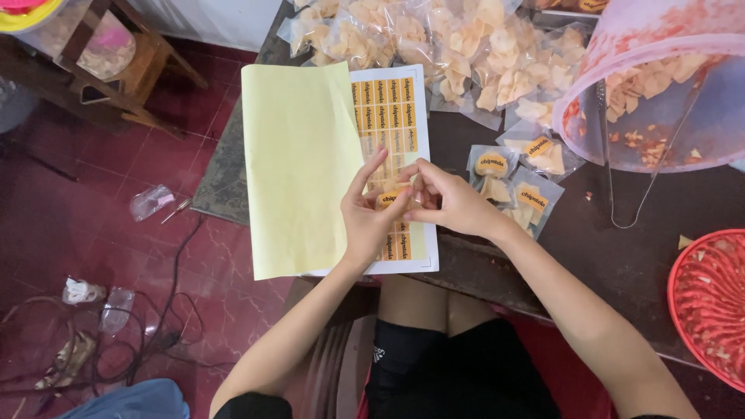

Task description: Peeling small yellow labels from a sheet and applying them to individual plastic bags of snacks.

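Observation:
My left hand (365,213) and my right hand (446,200) meet over a sheet of yellow stickers (392,105) on the dark table. Between the fingertips of both hands is a small clear packet with a yellow sticker (387,198) on it. The sticker sheet's pale yellow backing page (299,167) is folded open to the left. Just right of my right hand lie three small packets of chips (512,186), each with a yellow label.
Several unlabelled clear bags of chips (434,39) are piled at the table's far side. A big translucent tub with chips (660,85) and metal tongs (609,155) stands at the right. A red basket (710,302) sits at the near right. Cables and litter (116,310) lie on the red floor.

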